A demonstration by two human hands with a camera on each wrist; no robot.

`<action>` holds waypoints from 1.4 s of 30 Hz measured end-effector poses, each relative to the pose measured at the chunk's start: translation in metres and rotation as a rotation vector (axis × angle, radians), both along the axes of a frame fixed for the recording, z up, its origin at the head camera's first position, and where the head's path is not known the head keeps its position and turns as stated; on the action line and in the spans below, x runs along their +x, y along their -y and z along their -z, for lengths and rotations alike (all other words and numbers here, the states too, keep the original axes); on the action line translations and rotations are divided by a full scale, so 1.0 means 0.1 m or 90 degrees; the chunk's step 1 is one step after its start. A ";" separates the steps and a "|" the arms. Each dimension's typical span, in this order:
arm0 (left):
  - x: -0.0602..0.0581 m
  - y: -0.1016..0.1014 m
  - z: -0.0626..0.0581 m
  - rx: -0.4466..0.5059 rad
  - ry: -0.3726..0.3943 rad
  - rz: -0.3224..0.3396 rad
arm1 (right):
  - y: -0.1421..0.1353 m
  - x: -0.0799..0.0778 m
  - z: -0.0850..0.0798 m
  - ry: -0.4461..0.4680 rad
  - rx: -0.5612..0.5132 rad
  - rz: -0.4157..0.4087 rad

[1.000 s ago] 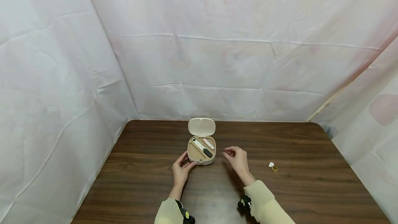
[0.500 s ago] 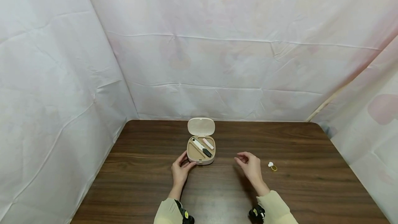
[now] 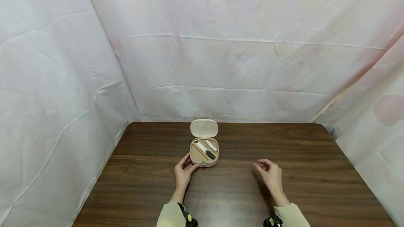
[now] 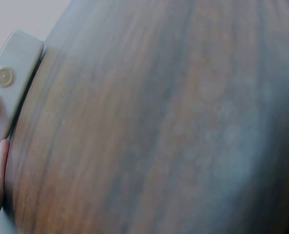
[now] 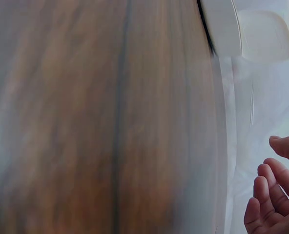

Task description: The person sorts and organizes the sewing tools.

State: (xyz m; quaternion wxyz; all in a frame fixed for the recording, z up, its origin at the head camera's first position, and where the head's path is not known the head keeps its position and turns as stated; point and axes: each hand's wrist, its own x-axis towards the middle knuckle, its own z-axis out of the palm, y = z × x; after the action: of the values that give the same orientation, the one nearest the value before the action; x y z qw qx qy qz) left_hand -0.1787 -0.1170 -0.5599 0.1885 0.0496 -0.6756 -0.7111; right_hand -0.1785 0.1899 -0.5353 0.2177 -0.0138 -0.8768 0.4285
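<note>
A small cream jewelry case (image 3: 203, 164) stands on the table with its lid (image 3: 204, 128) raised. Inside lie a slim white tool (image 3: 199, 144) with a black end and a small pink-and-white stick (image 3: 211, 145). My left hand (image 3: 183, 176) holds the case at its near left corner, thumb at the front and fingers along the side. In the left wrist view, a round gold button (image 4: 4, 77) shows on the case front. My right hand (image 3: 271, 178) hovers to the right with loosely curled fingers and nothing in them. It largely hides a gold ring with white pieces.
The dark wooden table (image 3: 151, 185) has rounded far corners. White cloth (image 3: 202, 62) hangs behind it and on both sides. The case stands near the far edge, its raised lid close to the back cloth.
My right hand has moved away from the case to the right and slightly nearer, now over the gold ring, which showed before. My left hand and the case have stayed in place.
</note>
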 end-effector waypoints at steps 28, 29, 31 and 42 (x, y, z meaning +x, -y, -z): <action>0.01 0.00 -0.01 0.005 0.000 0.005 | -0.53 0.13 0.10 0.118 -0.023 0.206; 0.01 0.00 -0.02 0.004 -0.001 0.004 | -0.55 0.13 0.10 0.123 -0.025 0.208; 0.01 -0.01 -0.02 0.002 -0.002 0.004 | -0.58 0.12 0.10 0.134 -0.032 0.212; 0.01 -0.01 -0.01 -0.006 -0.007 0.001 | -0.67 0.08 0.15 0.200 -0.043 0.210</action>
State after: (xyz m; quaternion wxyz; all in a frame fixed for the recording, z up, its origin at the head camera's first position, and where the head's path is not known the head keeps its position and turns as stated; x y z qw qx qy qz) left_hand -0.1779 -0.1162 -0.5588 0.1920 0.0442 -0.6778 -0.7084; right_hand -0.1704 0.2571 -0.5506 0.1452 -0.2307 -0.8710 0.4086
